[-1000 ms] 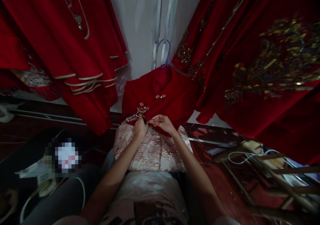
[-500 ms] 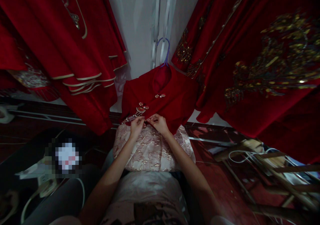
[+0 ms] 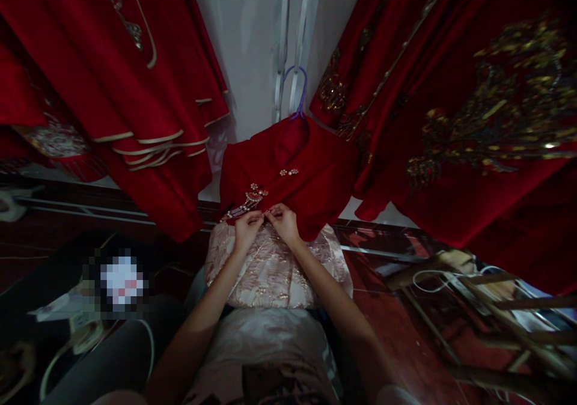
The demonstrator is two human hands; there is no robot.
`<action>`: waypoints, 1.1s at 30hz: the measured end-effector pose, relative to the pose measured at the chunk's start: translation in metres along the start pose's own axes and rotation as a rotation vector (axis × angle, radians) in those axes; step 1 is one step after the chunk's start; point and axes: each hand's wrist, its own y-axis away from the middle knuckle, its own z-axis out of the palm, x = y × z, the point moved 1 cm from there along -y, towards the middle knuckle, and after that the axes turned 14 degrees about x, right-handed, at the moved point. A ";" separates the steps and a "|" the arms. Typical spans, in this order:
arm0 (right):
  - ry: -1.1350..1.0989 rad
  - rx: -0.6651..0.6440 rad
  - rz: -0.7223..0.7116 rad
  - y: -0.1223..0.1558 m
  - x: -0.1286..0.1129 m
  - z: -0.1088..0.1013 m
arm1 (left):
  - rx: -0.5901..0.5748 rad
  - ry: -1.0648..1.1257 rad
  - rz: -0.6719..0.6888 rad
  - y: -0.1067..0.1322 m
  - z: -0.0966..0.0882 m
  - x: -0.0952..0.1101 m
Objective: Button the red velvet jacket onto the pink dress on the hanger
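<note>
A red garment point(image 3: 324, 170) on a purple hanger point(image 3: 301, 92) hangs before me, its lower part draped over a shiny patterned cloth point(image 3: 279, 273) at my lap. Beaded trim point(image 3: 253, 196) with hanging strands decorates it, and small flower-shaped ornaments point(image 3: 289, 172) sit below the neckline. My left hand point(image 3: 247, 228) is closed in a pinch at the garment's lower part, beside the beadwork. Close by on the right, my right hand point(image 3: 283, 220) pinches with fingertips almost meeting the left ones. Whatever lies between the fingertips is too small to make out.
Red garments with pale edging point(image 3: 153, 92) hang at left, and gold-embroidered red ones point(image 3: 505, 104) at right. A wooden stool point(image 3: 428, 315) with a white cable stands right. On the left is a dark surface point(image 3: 27, 285) with a white cord point(image 3: 151, 345).
Both hands have shifted only slightly at the same spot. My right fingers have straightened a little, and the left fingertips lie flatter. The garment has barely moved.
</note>
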 end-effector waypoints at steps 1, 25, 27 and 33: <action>0.009 0.005 -0.017 0.000 0.000 0.000 | -0.002 -0.004 -0.003 0.000 0.000 0.000; 0.217 -0.124 -0.090 -0.006 -0.015 -0.031 | -0.012 -0.173 0.220 0.010 -0.002 -0.005; 0.168 -0.142 -0.112 -0.003 -0.010 -0.024 | -0.023 -0.186 0.229 0.010 -0.002 -0.007; 0.058 -0.163 -0.056 -0.002 0.000 -0.019 | -0.015 -0.144 0.211 0.012 -0.003 -0.007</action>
